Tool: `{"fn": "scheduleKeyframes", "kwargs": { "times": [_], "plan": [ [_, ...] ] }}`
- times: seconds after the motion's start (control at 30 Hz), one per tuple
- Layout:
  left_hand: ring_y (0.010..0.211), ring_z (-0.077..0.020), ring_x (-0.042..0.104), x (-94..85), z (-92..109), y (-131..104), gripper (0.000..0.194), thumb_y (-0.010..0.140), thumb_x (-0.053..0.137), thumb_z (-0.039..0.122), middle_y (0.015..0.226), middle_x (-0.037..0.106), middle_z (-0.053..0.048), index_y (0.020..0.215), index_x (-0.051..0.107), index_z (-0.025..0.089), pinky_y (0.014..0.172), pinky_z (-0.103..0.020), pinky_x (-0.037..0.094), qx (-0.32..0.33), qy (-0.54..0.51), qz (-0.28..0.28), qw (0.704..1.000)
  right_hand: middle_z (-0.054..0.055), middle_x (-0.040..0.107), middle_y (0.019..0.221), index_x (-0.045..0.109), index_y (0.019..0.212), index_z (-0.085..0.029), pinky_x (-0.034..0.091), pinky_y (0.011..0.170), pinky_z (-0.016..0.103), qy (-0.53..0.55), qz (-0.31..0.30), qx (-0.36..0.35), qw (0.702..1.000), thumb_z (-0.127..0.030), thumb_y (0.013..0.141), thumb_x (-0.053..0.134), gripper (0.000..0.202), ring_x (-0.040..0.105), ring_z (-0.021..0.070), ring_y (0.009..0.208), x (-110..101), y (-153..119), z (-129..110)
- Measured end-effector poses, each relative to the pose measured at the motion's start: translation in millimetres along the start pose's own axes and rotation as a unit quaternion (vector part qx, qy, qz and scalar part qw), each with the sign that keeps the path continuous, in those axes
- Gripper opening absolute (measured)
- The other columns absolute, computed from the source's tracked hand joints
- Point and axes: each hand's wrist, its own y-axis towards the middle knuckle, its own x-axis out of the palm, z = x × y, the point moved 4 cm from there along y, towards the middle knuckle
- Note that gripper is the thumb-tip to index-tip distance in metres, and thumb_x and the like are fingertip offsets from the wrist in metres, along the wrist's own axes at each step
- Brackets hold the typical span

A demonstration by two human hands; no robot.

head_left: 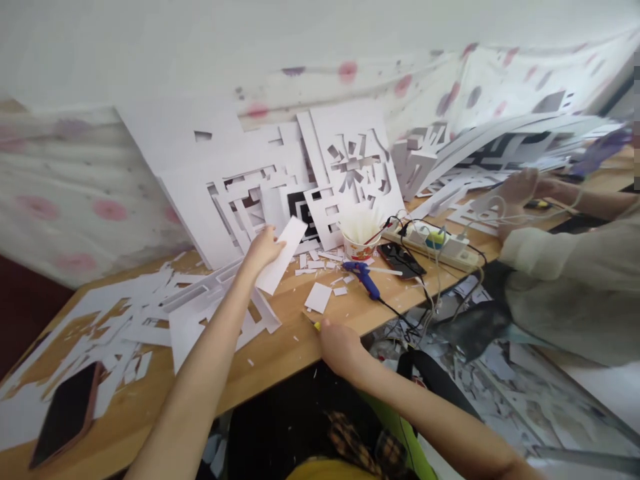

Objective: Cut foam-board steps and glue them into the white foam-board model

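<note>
Most of a yellow craft knife [317, 325] is hidden inside a worker's right hand [343, 350], curled closed around it, only the front end showing near a square white offcut [319, 297] on a wooden table [290, 347]. A co-worker's hand [520, 190] at right is blurred, and the pale strips in a paper cup [359, 248] wash together. At centre, the left hand [265, 250] pinches a white rectangular panel [284, 259] by its left long edge; the slanted piece extends above and below the grip, partly covering cut-out boards [320, 157] behind, though the fingers' placement on its far side cannot be told
</note>
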Motion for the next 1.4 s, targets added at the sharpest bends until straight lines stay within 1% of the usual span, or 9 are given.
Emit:
{"fn": "scheduleKeyframes", "kwargs": {
  "times": [0.1,0.23,0.4,0.5,0.63,0.77,0.87,1.07,1.4],
  "plan": [
    [0.112,-0.0330,0.065,35.7,-2.6,-2.5,0.039,0.087,0.061,0.028,0.119,0.067,-0.028,0.115,0.061,0.000,0.089,-0.038,0.049,-0.049,0.072,-0.065,0.994,0.019,0.073,0.085,0.065,0.110,-0.007,0.057,0.065,0.031,0.008,0.012,-0.002,1.000,-0.011,0.091,0.052,0.023,0.075,0.0251,0.079,2.0,1.7,1.2],
    [0.088,-0.0305,0.072,90.7,4.8,-39.5,0.036,0.070,0.079,0.049,0.090,0.076,-0.014,0.080,0.069,0.016,0.074,-0.033,0.053,-0.058,0.110,-0.215,0.969,0.019,0.072,0.081,0.064,0.107,-0.005,0.057,0.063,0.033,0.018,0.020,-0.013,1.000,-0.013,0.090,0.054,0.021,0.074,0.0265,0.074,6.0,3.9,4.4],
    [0.108,-0.0342,0.066,121.4,15.5,-60.4,0.039,0.063,0.087,0.036,0.114,0.071,-0.018,0.090,0.068,0.015,0.086,-0.037,0.052,-0.052,0.096,-0.243,0.964,0.020,0.072,0.079,0.063,0.107,-0.004,0.058,0.062,0.035,0.010,0.011,-0.029,0.999,-0.007,0.088,0.051,0.023,0.074,0.0299,0.074,4.1,1.8,8.1],
    [0.105,-0.0288,0.067,108.8,19.0,-62.0,0.021,0.077,0.074,0.021,0.111,0.072,-0.015,0.096,0.066,0.015,0.087,-0.036,0.052,-0.052,0.040,-0.223,0.973,0.019,0.072,0.080,0.064,0.103,-0.006,0.057,0.062,0.033,-0.001,0.007,-0.042,0.999,-0.003,0.089,0.047,0.023,0.075,0.0287,0.075,0.5,-1.0,8.9],
    [0.097,-0.0174,0.070,50.8,5.7,-74.5,0.015,0.091,0.057,0.017,0.105,0.075,-0.004,0.102,0.067,0.020,0.086,-0.028,0.052,-0.049,-0.048,-0.171,0.983,0.018,0.072,0.080,0.064,0.103,-0.008,0.057,0.061,0.033,-0.020,-0.003,-0.056,0.998,-0.005,0.093,0.043,0.024,0.075,0.0283,0.075,0.6,-1.7,10.9],
    [0.096,-0.0192,0.069,-36.6,-48.8,-100.2,0.015,0.089,0.059,0.022,0.105,0.075,-0.004,0.099,0.070,0.020,0.089,-0.031,0.053,-0.085,-0.100,-0.005,0.991,0.017,0.071,0.080,0.064,0.103,-0.009,0.056,0.061,0.032,-0.039,-0.016,-0.069,0.997,-0.009,0.097,0.040,0.024,0.075,0.0278,0.076,4.4,1.9,12.2],
    [0.093,-0.0214,0.070,-74.2,-105.6,-125.0,0.014,0.084,0.065,0.024,0.101,0.076,-0.004,0.095,0.073,0.020,0.089,-0.035,0.053,-0.148,-0.040,0.056,0.987,0.016,0.071,0.078,0.064,0.102,-0.009,0.054,0.058,0.031,-0.053,-0.022,-0.075,0.996,-0.014,0.100,0.037,0.027,0.075,0.0280,0.074,4.5,2.9,11.5],
    [0.096,-0.0230,0.071,-52.9,-173.6,-153.3,0.015,0.083,0.064,0.020,0.102,0.078,-0.005,0.092,0.075,0.021,0.093,-0.037,0.053,-0.206,0.010,0.026,0.978,0.014,0.069,0.079,0.065,0.107,-0.011,0.051,0.054,0.029,-0.102,-0.016,-0.104,0.989,-0.011,0.099,0.037,0.029,0.074,0.0259,0.071,7.4,2.7,10.6],
    [0.088,-0.0219,0.072,-34.6,-191.3,-157.5,0.014,0.083,0.067,0.023,0.096,0.079,-0.004,0.093,0.077,0.022,0.087,-0.035,0.055,-0.228,-0.011,0.035,0.973,0.010,0.064,0.074,0.065,0.100,-0.011,0.045,0.047,0.027,-0.157,0.032,-0.151,0.975,-0.009,0.098,0.035,0.030,0.072,0.0230,0.061,15.4,0.7,11.7]
  ]
}}
